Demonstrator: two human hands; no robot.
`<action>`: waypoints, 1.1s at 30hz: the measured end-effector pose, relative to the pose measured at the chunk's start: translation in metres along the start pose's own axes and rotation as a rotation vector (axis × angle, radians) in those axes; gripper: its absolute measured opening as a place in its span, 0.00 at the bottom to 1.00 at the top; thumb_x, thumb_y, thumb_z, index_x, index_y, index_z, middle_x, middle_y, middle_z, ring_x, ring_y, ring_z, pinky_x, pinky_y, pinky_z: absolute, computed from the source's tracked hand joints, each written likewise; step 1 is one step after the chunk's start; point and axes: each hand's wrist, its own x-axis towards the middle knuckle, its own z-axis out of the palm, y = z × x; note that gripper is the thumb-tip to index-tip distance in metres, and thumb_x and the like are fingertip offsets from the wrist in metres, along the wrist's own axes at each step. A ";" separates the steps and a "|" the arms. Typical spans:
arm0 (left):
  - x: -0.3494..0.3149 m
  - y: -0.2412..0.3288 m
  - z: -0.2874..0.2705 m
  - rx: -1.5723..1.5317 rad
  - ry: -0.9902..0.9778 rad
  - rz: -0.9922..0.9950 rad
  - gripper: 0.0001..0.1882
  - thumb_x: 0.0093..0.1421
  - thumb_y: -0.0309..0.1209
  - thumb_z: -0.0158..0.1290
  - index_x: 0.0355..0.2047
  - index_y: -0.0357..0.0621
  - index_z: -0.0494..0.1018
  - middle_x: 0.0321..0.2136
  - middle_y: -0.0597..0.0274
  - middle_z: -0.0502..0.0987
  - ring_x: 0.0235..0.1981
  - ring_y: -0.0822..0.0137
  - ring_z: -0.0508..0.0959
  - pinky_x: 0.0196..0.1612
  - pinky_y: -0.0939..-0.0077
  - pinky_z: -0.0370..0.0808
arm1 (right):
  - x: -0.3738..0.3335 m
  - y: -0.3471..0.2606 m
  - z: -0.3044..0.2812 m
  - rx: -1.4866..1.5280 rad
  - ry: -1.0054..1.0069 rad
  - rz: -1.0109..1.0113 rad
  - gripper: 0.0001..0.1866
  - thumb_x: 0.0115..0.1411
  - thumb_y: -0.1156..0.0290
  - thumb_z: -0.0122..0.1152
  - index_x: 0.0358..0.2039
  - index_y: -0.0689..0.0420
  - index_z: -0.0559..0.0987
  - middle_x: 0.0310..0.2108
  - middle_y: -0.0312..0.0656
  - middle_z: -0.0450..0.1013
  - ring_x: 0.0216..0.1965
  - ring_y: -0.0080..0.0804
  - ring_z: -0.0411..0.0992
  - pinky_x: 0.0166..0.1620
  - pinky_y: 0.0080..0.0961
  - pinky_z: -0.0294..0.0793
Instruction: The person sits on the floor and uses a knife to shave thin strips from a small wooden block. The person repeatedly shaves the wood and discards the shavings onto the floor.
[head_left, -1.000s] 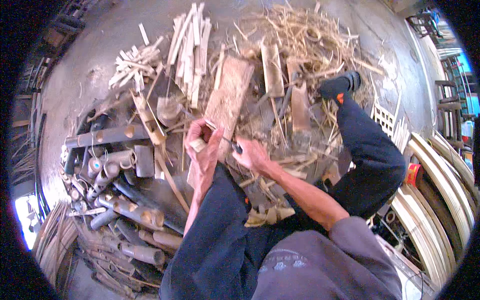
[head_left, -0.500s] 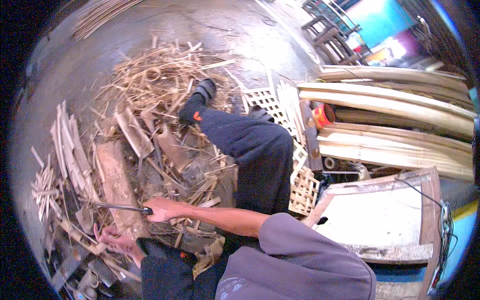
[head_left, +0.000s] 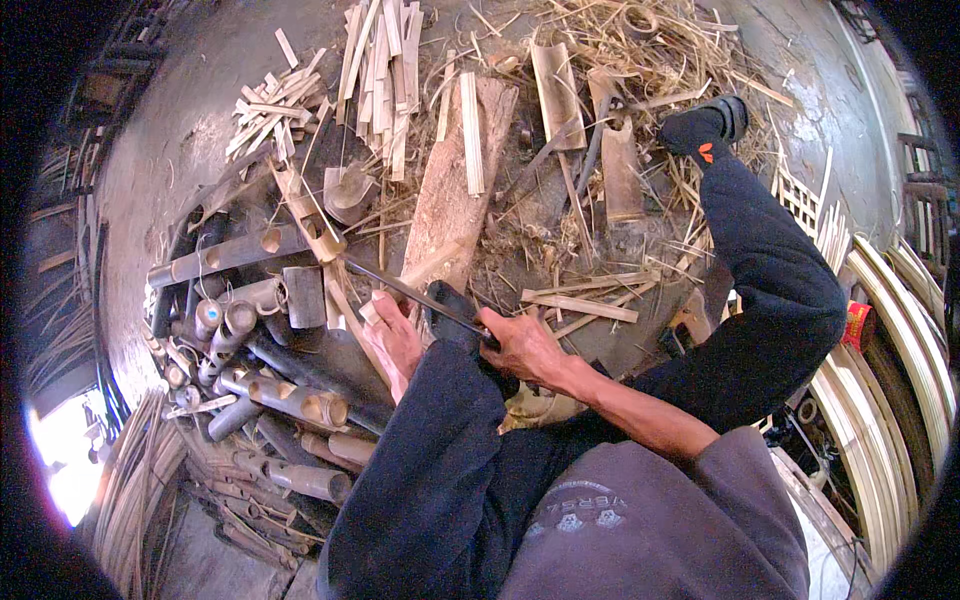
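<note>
Knife (head_left: pixel 400 290) slants from my right hand (head_left: pixel 525 347), fingers wrapped round its mostly hidden handle, past my half-curled left hand (head_left: pixel 395 340); a blurred pale strip (head_left: pixel 434 261) shows just beside, over the plank (head_left: pixel 450 190); whether my left grips it, I cannot tell.

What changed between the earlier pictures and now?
A pale slat now lies on the wooden board, where none lay earlier. The left hand, open half a second ago, now seems to grip another strip. The right hand still holds the knife. The bamboo tubes stay piled.
</note>
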 end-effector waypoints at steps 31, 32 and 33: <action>0.011 0.032 -0.020 -0.247 -0.028 -0.091 0.21 0.68 0.39 0.40 0.48 0.29 0.64 0.41 0.41 0.75 0.44 0.53 0.77 0.48 0.63 0.77 | 0.020 0.088 -0.013 -0.405 0.507 -0.182 0.30 0.56 0.52 0.59 0.51 0.60 0.70 0.34 0.56 0.74 0.40 0.53 0.73 0.44 0.44 0.71; 0.012 0.034 -0.027 -0.294 -0.108 -0.122 0.20 0.68 0.39 0.40 0.48 0.31 0.64 0.41 0.41 0.75 0.43 0.53 0.78 0.47 0.63 0.77 | 0.026 0.065 -0.026 -0.376 0.494 -0.250 0.30 0.57 0.51 0.58 0.53 0.58 0.70 0.35 0.54 0.74 0.40 0.51 0.73 0.44 0.43 0.71; 0.014 0.036 -0.032 -0.339 -0.188 -0.153 0.20 0.68 0.39 0.41 0.49 0.32 0.64 0.40 0.41 0.76 0.42 0.53 0.78 0.46 0.63 0.78 | 0.036 0.041 -0.039 -0.345 0.481 -0.319 0.30 0.59 0.50 0.56 0.55 0.57 0.69 0.36 0.52 0.75 0.41 0.48 0.73 0.44 0.41 0.71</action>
